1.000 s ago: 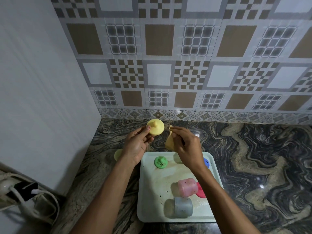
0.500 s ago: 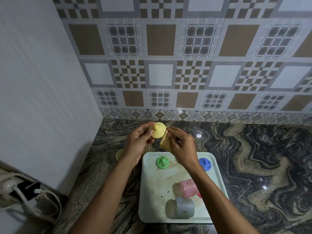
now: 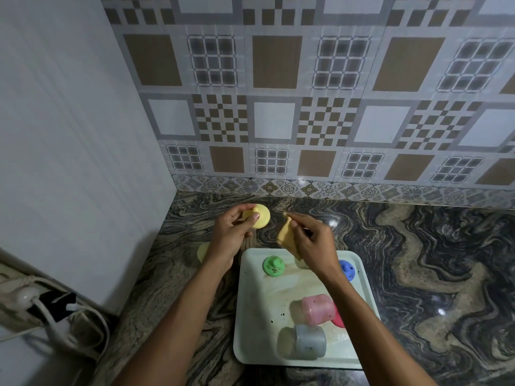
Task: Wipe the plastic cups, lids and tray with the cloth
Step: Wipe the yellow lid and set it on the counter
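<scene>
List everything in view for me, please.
tray: 1, pale, on the counter
pink cup: 1, pink, lying on the tray
grey cup: 1, grey, lying at tray's near edge
green lid: 1, green, tray's far left
blue lid: 1, blue, tray's far right
red lid: 1, red, behind pink cup
yellow lid: 1, yellow, in left hand
cloth: 1, yellow, in right hand
unclear item: 1, pale yellow, counter, behind left wrist
counter: 1, dark marbled
power strip: 1, white, lower left
left hand: 1, holds yellow lid
right hand: 1, pinches cloth

Dark marbled counter (image 3: 418, 274), pale tray (image 3: 256, 302) lying on it, yellow item (image 3: 202, 250) left of tray
</scene>
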